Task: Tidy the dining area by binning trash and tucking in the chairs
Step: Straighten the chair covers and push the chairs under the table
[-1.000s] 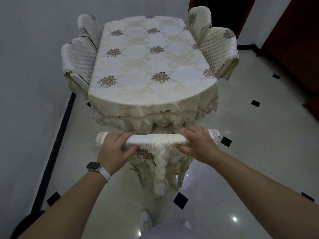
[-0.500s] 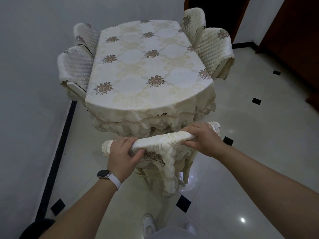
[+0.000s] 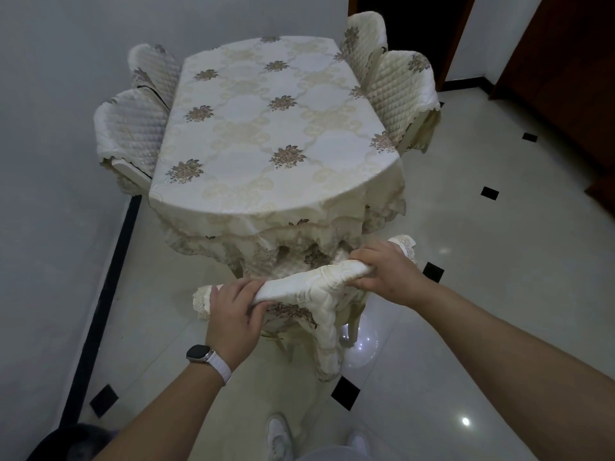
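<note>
Left hand (image 3: 233, 309) and right hand (image 3: 387, 274) clench fingers (image 3: 244, 289) round the chair (image 3: 312, 286) back; shoved askew, it could snag the cloth (image 3: 253, 239) draping the tabletop (image 3: 266, 134).

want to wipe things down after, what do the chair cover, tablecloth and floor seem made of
The chair cover looks like cream quilted fabric with a satin sheen and lace trim; it creases. The tablecloth seems woven cloth, faintly shiny, with flower motifs and a scalloped hem. The floor is glossy tile, perhaps ceramic or stone: it mirrors lights.
</note>
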A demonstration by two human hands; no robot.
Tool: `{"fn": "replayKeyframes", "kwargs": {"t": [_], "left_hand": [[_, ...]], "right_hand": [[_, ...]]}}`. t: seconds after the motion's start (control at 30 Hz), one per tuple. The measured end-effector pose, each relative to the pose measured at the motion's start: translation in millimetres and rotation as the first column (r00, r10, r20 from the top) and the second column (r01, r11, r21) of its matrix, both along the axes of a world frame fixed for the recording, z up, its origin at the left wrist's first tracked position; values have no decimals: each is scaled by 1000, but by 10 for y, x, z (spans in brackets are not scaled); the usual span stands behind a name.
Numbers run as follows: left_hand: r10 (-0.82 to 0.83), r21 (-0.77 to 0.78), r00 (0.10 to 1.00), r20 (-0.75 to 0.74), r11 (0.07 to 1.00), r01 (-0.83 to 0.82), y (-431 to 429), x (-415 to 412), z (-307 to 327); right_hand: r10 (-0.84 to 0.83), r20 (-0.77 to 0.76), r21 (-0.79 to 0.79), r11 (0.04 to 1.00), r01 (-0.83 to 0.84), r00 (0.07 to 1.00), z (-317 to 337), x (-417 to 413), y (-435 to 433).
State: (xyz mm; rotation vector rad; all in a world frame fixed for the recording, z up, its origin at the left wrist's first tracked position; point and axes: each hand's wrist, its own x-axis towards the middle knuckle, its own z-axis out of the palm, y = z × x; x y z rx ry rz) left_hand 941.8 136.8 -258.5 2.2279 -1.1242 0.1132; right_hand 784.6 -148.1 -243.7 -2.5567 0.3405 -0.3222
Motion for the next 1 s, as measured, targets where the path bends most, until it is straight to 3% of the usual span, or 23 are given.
{"fn": "replayKeyframes", "kwargs": {"t": [0.3,0.5,1.0], "left_hand": [[6,59,1000,-24,998,-5,60,141,-107],[-50,105,998,45,993,45,74,286,-92],[-128,168,992,13,978,124,104,346,-79]], "right_hand": [[-20,30,3,1000,20,999,-107,62,145],[-31,33,21,999,30,999,-86,108,171],[6,-33,52,999,-4,999,-78,94,148]]}}
